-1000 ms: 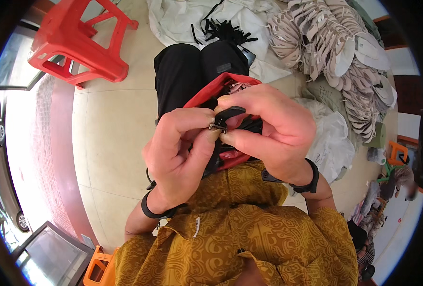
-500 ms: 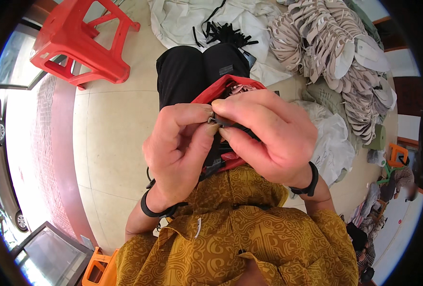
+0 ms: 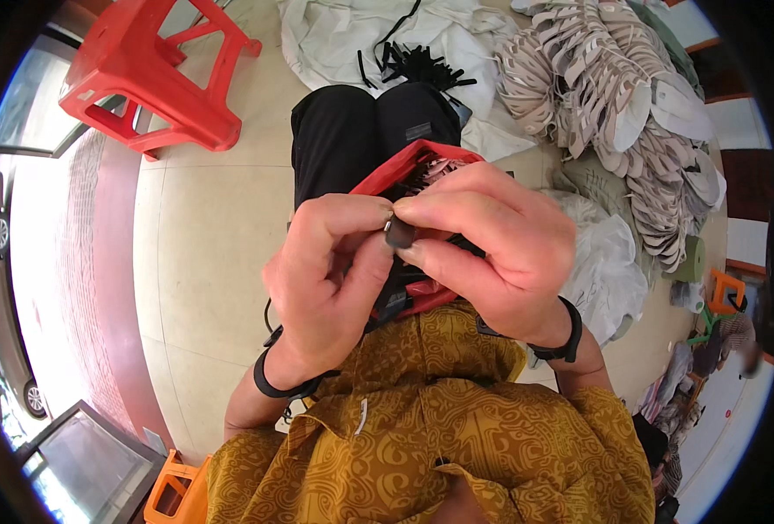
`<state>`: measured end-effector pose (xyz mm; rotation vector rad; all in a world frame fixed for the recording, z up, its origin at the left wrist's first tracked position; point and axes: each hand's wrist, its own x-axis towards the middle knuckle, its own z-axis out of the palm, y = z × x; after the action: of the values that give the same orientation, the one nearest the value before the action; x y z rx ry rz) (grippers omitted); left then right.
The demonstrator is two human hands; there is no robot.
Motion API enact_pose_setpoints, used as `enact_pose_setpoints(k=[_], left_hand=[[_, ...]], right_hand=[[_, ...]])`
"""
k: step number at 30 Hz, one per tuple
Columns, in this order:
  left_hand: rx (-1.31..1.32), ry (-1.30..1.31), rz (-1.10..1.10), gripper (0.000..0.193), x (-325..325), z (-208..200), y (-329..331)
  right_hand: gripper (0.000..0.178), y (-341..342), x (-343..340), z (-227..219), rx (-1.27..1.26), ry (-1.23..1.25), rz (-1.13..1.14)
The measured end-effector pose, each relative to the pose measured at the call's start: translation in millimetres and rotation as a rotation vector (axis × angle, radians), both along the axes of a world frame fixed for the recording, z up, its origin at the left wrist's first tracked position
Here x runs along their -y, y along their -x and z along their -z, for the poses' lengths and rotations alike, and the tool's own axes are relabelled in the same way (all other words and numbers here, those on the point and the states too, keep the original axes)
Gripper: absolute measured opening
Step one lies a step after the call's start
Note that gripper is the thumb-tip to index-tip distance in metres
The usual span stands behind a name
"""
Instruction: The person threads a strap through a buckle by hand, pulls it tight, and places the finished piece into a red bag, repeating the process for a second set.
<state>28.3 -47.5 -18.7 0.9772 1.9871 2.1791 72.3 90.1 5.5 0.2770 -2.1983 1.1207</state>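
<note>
I have the left hand (image 3: 321,271) and right hand (image 3: 505,236) pinched closed, thumb to forefinger, on a small black strap (image 3: 401,233) directly between them, neither nearer. Fingers cover much of it, so I can't swear to its long axis. Beneath lies red fabric (image 3: 385,171) over black trousers (image 3: 334,131); beyond, pale tiled floor (image 3: 221,262), then heaped beige pieces (image 3: 592,74) at right.

Held strap (image 3: 400,233): black. Lap bag (image 3: 382,173): red. Shirt (image 3: 509,437): mustard, brown scrollwork. Trousers (image 3: 333,140): plain black. Stool (image 3: 112,52): red.
</note>
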Motion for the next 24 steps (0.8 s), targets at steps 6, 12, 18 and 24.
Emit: enact_pose_setpoints(k=[6,12,18,24], left_hand=[[0.299,0.113,0.229,0.02,0,-7,18],[0.122,0.1,0.134,0.019,3,1,29],[-0.139,0.066,0.053,0.023,-7,-3,21],[-0.151,0.045,0.104,0.021,-8,-8,25]], right_hand=[[0.021,10,-6,5,0.045,0.047,-0.011],[0.018,19,2,-10,0.198,0.102,0.004],[0.017,7,-7,-4,0.13,0.052,0.031],[0.02,13,-19,6,0.106,0.111,-0.062]])
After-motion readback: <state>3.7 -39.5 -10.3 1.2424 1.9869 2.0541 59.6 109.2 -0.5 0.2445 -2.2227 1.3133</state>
